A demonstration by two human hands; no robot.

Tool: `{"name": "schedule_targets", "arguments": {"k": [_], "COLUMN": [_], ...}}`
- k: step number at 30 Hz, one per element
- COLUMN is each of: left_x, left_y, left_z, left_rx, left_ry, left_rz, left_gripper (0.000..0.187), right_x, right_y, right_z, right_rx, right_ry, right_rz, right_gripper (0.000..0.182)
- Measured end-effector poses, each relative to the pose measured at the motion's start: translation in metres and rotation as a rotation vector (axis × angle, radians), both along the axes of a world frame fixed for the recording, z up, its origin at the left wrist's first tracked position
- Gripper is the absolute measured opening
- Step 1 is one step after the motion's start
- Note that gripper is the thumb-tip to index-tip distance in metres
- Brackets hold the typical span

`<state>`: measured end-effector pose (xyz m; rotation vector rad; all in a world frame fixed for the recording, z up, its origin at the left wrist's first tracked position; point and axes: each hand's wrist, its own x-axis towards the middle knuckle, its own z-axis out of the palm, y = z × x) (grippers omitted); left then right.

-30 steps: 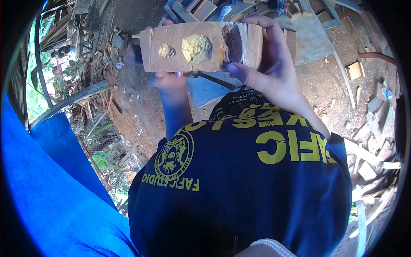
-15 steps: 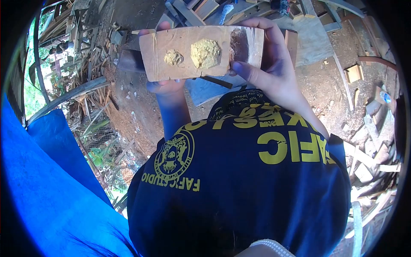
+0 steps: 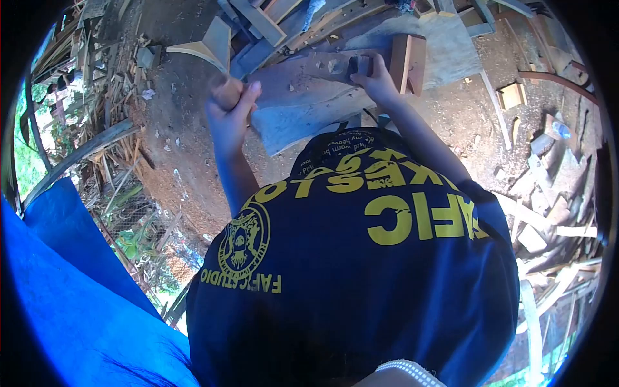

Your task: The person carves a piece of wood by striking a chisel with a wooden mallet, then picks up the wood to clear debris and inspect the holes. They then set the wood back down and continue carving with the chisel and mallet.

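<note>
My left hand (image 3: 229,113) is raised in a fist around a short brown wooden handle (image 3: 225,90); the rest of that tool is hidden. My right hand (image 3: 375,79) reaches forward and grips the right end of a flat wooden piece (image 3: 309,66). This piece has pale filler patches on it and lies flat on a grey plank (image 3: 290,116) on the ground. A reddish wooden block (image 3: 409,59) stands just right of my right hand. My dark blue shirt with yellow print (image 3: 361,258) fills the lower view.
Bare dirt ground (image 3: 174,129) lies to the left, with offcuts and planks (image 3: 258,19) piled ahead. Wood scraps (image 3: 548,219) crowd the right side. A blue tarp (image 3: 71,284) covers the lower left, with branches and green plants (image 3: 142,238) beside it.
The wooden piece has gone from being held up in front of me down onto the grey plank. My right hand followed it down. My left hand let go of it and lifted.
</note>
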<state>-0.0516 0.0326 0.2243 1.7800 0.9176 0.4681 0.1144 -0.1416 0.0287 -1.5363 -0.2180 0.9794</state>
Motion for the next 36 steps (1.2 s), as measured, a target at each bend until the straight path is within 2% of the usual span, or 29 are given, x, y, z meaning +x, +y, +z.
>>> {"name": "schedule_targets", "arguments": {"k": [1, 3, 4, 5, 6, 7, 8, 9, 10, 11, 12, 13, 16, 18, 19, 21, 24, 27, 31, 32, 36], "left_x": [-0.002, -0.002, -0.001, 0.0, 0.003, 0.009, 0.015, 0.022, 0.028, 0.033, 0.038, 0.045, 0.067, 0.082, 0.09, 0.105, 0.124, 0.135, 0.151, 0.156, 0.167], "left_y": [-0.004, -0.016, -0.022, -0.027, -0.032, -0.036, -0.039, -0.043, -0.045, -0.047, -0.049, -0.053, -0.066, -0.075, -0.081, -0.095, -0.1, -0.102, -0.101, -0.103, -0.111], "left_z": [-0.004, -0.015, -0.024, -0.034, -0.043, -0.047, -0.052, -0.056, -0.06, -0.065, -0.069, -0.071, -0.084, -0.102, -0.117, -0.149, -0.173, -0.192, -0.201, -0.203, -0.211], "left_rx": [-0.012, -0.064, -0.076, 0.039, 0.155, 0.147, 0.207, 0.268, 0.262, 0.294, 0.327, 0.321, 0.381, 0.423, 0.415, 0.398, 0.373, 0.351, 0.392, 0.441, 0.395], "left_ry": [-0.001, -0.196, -0.196, -0.213, -0.227, -0.225, -0.335, -0.446, -0.446, -0.502, -0.555, -0.55, -0.579, -0.496, -0.493, -0.489, -0.484, -0.413, -0.322, -0.378, -0.364], "left_rz": [0.001, -0.02, -0.011, -0.155, -0.297, -0.282, -0.409, -0.534, -0.518, -0.602, -0.686, -0.668, -0.735, -0.91, -0.903, -0.909, -0.971, -0.938, -0.692, -0.608, -0.489], "left_gripper": [0.019, 0.027, 0.027, 0.028, 0.03, 0.03, 0.029, 0.028, 0.028, 0.026, 0.025, 0.025, 0.022, 0.02, 0.02, 0.026, 0.026, 0.026, 0.027, 0.025, 0.019], "right_x": [-0.002, -0.01, -0.012, -0.014, -0.016, -0.018, -0.014, -0.003, 0.005, 0.007, 0.008, 0.008, 0.009, 0.006, 0.005, 0.002, 0.005, 0.005, 0.043, 0.061, 0.025], "right_y": [0.004, 0.014, 0.016, 0.018, 0.02, 0.021, 0.017, 0.008, -0.002, -0.012, -0.023, -0.032, -0.059, -0.067, -0.069, -0.074, -0.086, -0.072, -0.079, -0.086, -0.073], "right_z": [-0.028, -0.087, -0.105, -0.115, -0.122, -0.121, -0.121, -0.111, -0.108, -0.105, -0.105, -0.102, -0.085, -0.08, -0.086, -0.098, -0.096, -0.104, -0.139, -0.145, -0.112], "right_rx": [-0.098, -0.099, -0.085, -0.095, -0.238, -0.376, -0.38, -0.411, -0.441, -0.447, -0.36, -0.268, -0.352, -0.664, -0.668, -0.644, -0.614, -0.549, -0.462, -0.439, -0.349], "right_ry": [-0.139, -0.22, -0.299, -0.298, -0.508, -0.721, -0.722, -0.526, -0.329, -0.331, -0.462, -0.589, -0.692, -1.011, -1.008, -0.538, -0.496, -0.426, -0.329, -0.31, -0.238], "right_rz": [0.02, 0.007, -0.007, 0.004, 0.009, 0.016, 0.033, 0.131, 0.227, 0.245, 0.179, 0.112, 0.081, -0.094, -0.082, -0.185, -0.17, -0.152, -0.12, -0.116, -0.079], "right_gripper": [0.059, 0.058, 0.057, 0.057, 0.054, 0.051, 0.051, 0.054, 0.058, 0.058, 0.05, 0.044, 0.037, 0.035, 0.035, 0.036, 0.036, 0.037, 0.038, 0.038, 0.039]}}
